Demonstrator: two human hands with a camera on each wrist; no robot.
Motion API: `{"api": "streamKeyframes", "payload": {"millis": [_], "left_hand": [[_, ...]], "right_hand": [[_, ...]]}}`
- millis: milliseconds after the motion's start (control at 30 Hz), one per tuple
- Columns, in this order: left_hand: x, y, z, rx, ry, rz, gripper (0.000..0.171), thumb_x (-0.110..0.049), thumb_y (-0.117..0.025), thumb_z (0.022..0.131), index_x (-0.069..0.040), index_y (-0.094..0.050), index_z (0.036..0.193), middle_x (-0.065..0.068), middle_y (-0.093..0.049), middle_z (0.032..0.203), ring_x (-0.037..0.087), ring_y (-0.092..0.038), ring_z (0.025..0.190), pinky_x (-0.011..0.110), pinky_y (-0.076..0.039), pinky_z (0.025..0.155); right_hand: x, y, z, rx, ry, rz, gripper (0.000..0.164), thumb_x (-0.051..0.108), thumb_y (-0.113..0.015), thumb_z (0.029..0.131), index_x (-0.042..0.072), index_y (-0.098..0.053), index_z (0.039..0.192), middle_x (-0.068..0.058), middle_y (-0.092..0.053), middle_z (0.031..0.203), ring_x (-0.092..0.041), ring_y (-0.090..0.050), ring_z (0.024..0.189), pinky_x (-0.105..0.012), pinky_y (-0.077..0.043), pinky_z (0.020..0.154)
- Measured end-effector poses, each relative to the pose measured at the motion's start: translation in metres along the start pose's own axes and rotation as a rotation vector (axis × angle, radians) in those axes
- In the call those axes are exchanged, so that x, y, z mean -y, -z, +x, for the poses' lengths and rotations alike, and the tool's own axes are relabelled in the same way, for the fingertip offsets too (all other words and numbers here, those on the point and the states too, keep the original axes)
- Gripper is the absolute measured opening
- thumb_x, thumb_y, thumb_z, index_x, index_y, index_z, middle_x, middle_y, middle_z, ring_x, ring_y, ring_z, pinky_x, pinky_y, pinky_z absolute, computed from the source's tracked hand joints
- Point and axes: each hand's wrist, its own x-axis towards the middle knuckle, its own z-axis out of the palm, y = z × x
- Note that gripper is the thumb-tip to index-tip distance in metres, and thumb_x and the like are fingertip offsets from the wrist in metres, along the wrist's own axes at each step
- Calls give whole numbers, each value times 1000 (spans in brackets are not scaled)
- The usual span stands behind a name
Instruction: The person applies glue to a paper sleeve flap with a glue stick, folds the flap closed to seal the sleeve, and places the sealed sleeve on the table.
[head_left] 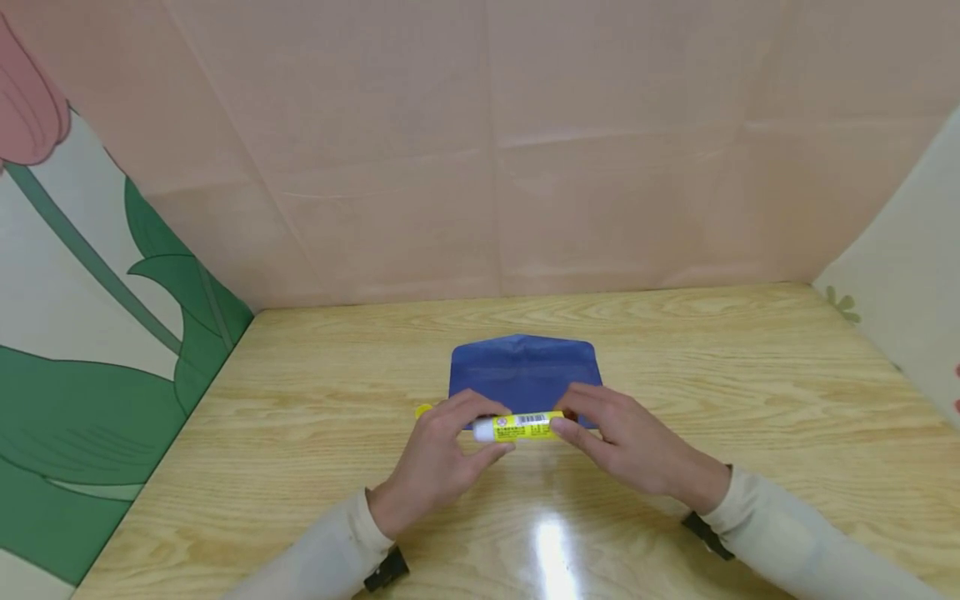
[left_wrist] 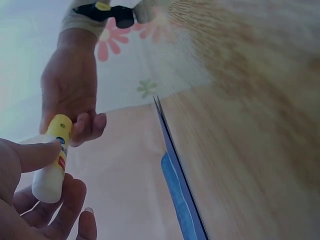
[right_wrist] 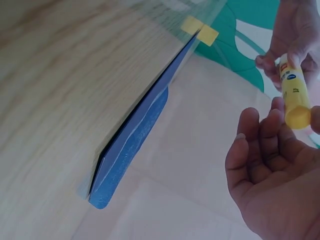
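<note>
On the desk [head_left: 315,375], toward its far edge, 1 blue envelope [head_left: 517,371] and 1 yellow piece [head_left: 423,410] are seen; above, 1 glue stick [head_left: 525,426] is pinched by part-closed fingers of left hand [head_left: 442,446] and right hand [head_left: 633,442].

A person's left hand [head_left: 441,454] and right hand [head_left: 633,437] pinch opposite ends of a yellow-and-white glue stick [head_left: 528,426] before a blue envelope [head_left: 521,367] lying on a wood-grain table [head_left: 300,417].

1 yellow glue stick [head_left: 525,426] with a white left end, held nearly level by the left hand [head_left: 441,454] and right hand [head_left: 633,442]. Beyond, a blue envelope [head_left: 521,368] lies flap open; a small yellow cap [head_left: 423,410] sits left of it.
</note>
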Motion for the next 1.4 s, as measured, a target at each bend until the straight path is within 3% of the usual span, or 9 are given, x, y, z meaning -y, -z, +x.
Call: {"api": "streamKeyframes", "payload": {"millis": [133,267,500,800,1033,1400], "left_hand": [[-1,0,1,5,21,25,31,-12,-86,77,-15,-70,103,-5,-69,98,5,-59,89,23,-52,77],[0,0,1,6,24,51,31,-14,-87,76,-17,-70,101,-7,-70,96,7,-57,90,25,-50,78],[-2,0,-1,68,57,46,30,-17,-86,78,-18,-71,104,-7,-71,103,10,-62,100,29,-52,88],[-4,-2,-2,131,-44,76,27,-26,-81,83,-16,-72,107,-7,-73,103,10,-65,104,31,-53,94],[-9,-4,-3,153,-92,58,30,-27,-80,84,-15,-74,110,-4,-73,108,10,-64,107,32,-52,96],[-18,-3,-6,200,-118,101,29,-31,-80,84,-19,-75,110,-8,-70,109,8,-61,107,32,-50,91]], "right_hand": [[1,0,-1,-16,-5,39,11,22,-58,101,31,-58,94,19,-49,85,2,-46,72,-18,-43,59],[1,1,0,-47,51,52,6,24,-64,97,28,-60,96,18,-49,87,2,-48,77,-19,-45,64],[5,-1,0,-78,150,80,24,27,-78,86,29,-59,101,17,-51,91,1,-50,82,-20,-48,70],[9,-3,0,-86,227,44,27,35,-79,85,25,-59,100,16,-50,91,1,-48,81,-18,-46,69],[11,-4,0,-67,258,-14,25,40,-76,86,27,-61,101,18,-53,94,2,-51,82,-21,-50,71],[16,-11,-2,-100,312,-238,34,59,-66,88,26,-60,93,19,-50,86,1,-43,76,-17,-41,69]]}}
